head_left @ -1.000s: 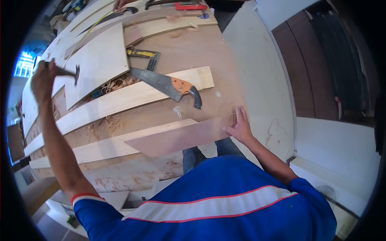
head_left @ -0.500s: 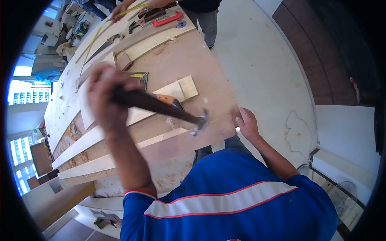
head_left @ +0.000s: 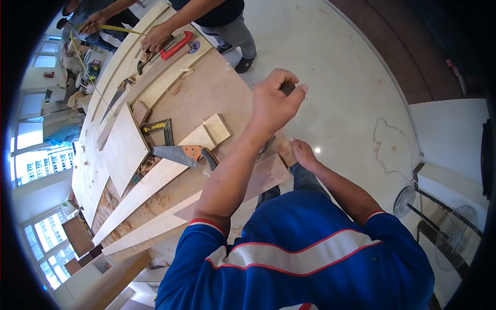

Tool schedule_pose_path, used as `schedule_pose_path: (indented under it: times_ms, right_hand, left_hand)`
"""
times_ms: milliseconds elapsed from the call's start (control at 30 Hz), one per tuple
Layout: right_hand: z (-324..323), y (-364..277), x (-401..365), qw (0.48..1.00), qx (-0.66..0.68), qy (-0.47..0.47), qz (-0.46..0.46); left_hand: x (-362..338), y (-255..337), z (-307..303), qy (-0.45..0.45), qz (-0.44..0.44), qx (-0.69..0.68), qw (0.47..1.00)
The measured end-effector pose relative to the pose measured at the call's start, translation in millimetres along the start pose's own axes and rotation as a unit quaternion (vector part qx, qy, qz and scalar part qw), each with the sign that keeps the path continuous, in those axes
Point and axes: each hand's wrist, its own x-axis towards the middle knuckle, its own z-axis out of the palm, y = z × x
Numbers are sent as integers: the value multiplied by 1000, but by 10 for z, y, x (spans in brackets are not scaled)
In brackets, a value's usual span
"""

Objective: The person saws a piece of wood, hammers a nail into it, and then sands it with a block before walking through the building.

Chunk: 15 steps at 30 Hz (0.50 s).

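My left hand (head_left: 276, 101) is closed around a hammer's dark handle (head_left: 288, 89), raised over the table's right edge. The hammer head (head_left: 266, 145) shows partly behind my forearm, low near the board's end. My right hand (head_left: 305, 154) is at the right end of a pinkish wooden board (head_left: 266, 173), its fingers closed at the corner and partly hidden. This board lies along the table's near edge, partly covered by my left arm. A pale strip of wood (head_left: 150, 230) extends from it to the left.
A handsaw (head_left: 178, 154) lies across a long pale plank (head_left: 139, 194), near a try square (head_left: 166, 132). A flat panel (head_left: 124, 150) is to the left. Across the table (head_left: 206, 88), a co-worker's hand (head_left: 156, 37) is beside a red clamp (head_left: 177, 45); a yellow tape measure (head_left: 121, 29) stretches there.
My left hand has moved right and forward with the hammer, whose handle now points toward the camera. My right hand stays at the board's end. The view has turned, and the co-worker's arms show more.
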Motion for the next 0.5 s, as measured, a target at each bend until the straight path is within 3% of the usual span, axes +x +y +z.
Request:
schedule_pose_path:
  times_ms: [167, 333, 500]
  right_hand:
    - [198, 5, -105, 999, 22, 24, 27]
    - [212, 164, -40, 999, -6, 9, 34]
    - [206, 108, -11, 998, -26, 21, 62]
  left_hand:
    - [48, 33, -1, 55, 19, -16, 998]
    - [-653, 74, -614, -17, 194, 22, 981]
    - [-1692, -93, -1617, -12, 89, -264, 960]
